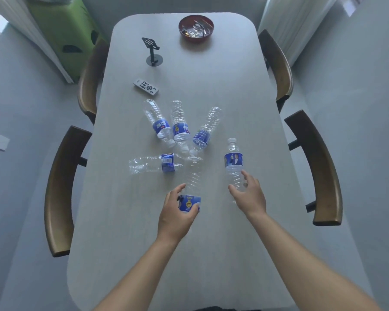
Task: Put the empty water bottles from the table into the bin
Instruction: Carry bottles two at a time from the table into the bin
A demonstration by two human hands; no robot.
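Six empty bottles are on the table (211,86) in front of me, and I go through them from left to right. The bottle lying sideways (154,165) is at the far left, alone and untouched. Behind it three bottles (180,124) lie together like a fan, caps toward me. My left hand (177,212) curls around the near bottle (192,187) at its blue label, thumb on one side, fingers on the other. My right hand (248,194) closes loosely on the lower body of the right bottle (234,163). I judge they are very light, thin and easy to crush, also a bit slippery, so the label band is the best place to hold. The bin I cannot see.
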